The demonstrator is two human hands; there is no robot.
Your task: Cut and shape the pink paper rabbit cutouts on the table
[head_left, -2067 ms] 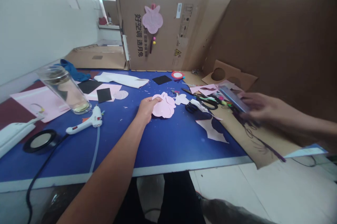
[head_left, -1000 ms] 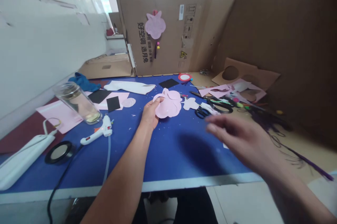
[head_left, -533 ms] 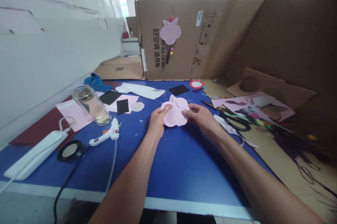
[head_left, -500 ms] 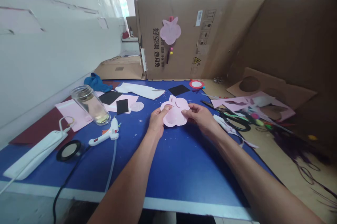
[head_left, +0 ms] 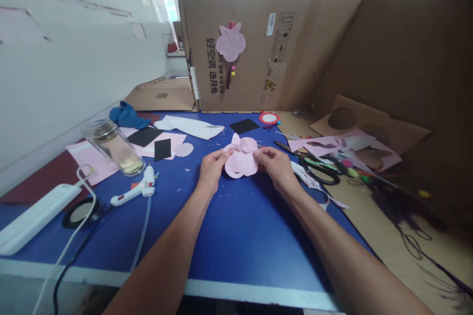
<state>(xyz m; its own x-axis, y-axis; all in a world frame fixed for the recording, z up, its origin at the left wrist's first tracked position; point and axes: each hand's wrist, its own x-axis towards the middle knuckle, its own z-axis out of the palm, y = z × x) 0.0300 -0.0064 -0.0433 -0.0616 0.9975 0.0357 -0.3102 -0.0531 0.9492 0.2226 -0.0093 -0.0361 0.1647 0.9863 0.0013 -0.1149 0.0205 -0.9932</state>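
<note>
A pink paper cut-out [head_left: 241,159] with rounded lobes is held up just above the blue table [head_left: 236,236]. My left hand [head_left: 211,171] pinches its left edge. At its right edge my right hand [head_left: 275,166] grips it with closed fingers. A matching pink cut-out with a tassel [head_left: 230,43] hangs on the cardboard box [head_left: 254,53] at the back. A white glue gun [head_left: 133,190] lies left of my left hand.
A glass jar [head_left: 113,146], a white power strip [head_left: 31,217] and a black tape roll [head_left: 78,210] stand at the left. Black squares [head_left: 161,148] and pink sheets [head_left: 88,157] lie behind. Scissors [head_left: 318,169] and paper scraps clutter the right, on brown cardboard [head_left: 402,236].
My right hand put down a flat object at the right, swung across and took the cut-out's right edge. The cut-out has lifted slightly and tilted upright between both hands.
</note>
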